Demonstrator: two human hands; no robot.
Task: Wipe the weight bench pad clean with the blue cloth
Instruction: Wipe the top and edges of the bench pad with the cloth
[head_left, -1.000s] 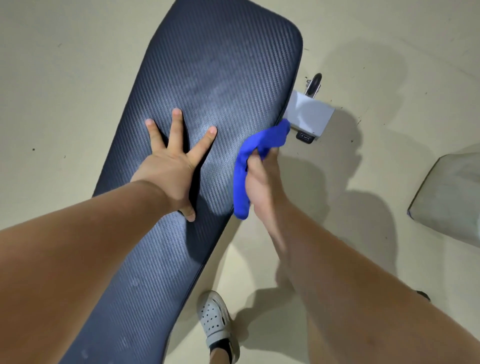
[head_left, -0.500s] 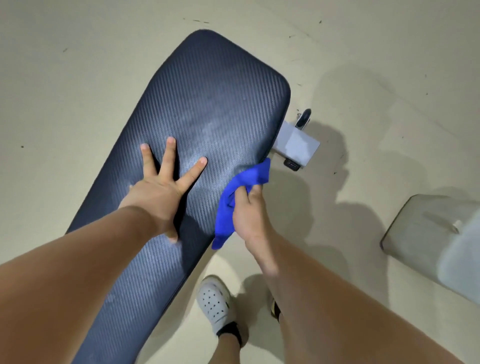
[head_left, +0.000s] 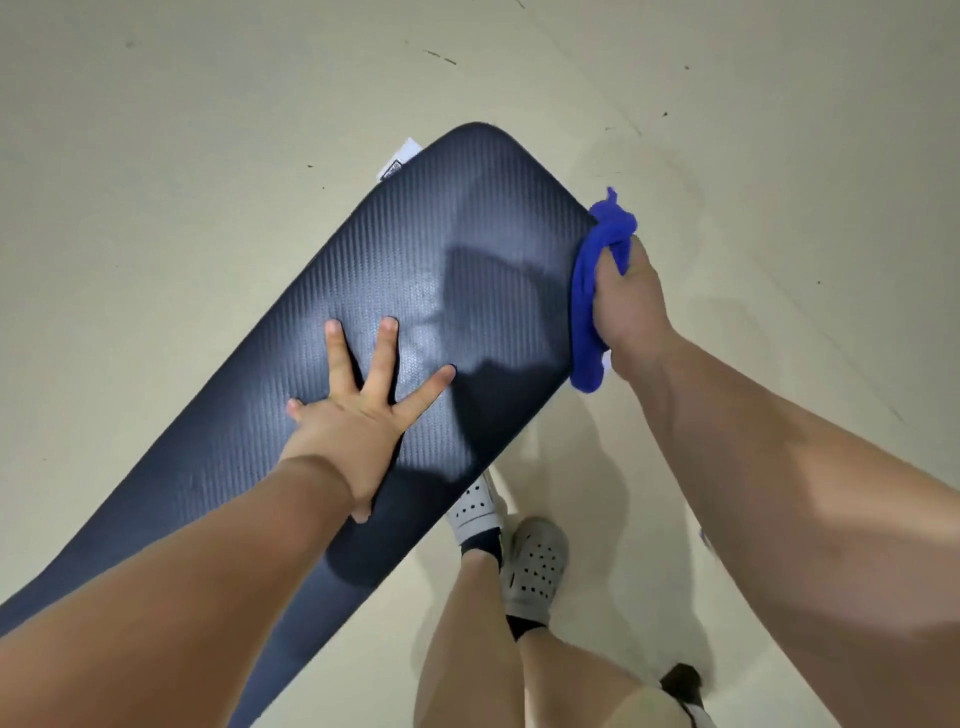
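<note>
The dark ribbed weight bench pad runs diagonally from bottom left to its rounded far end at upper centre. My left hand lies flat on the middle of the pad with fingers spread, holding nothing. My right hand grips the bunched blue cloth and presses it against the pad's right side edge near the far corner. Part of the cloth hangs below my fist.
A white tag or frame piece sticks out behind the pad's far left corner. My two feet in pale perforated clogs stand on the beige floor just right of the pad. A dark object lies at the bottom right.
My right hand has slid the cloth along the pad's right edge toward the far corner. The view has shifted, so the grey bracket and the grey object on the right are out of sight.
</note>
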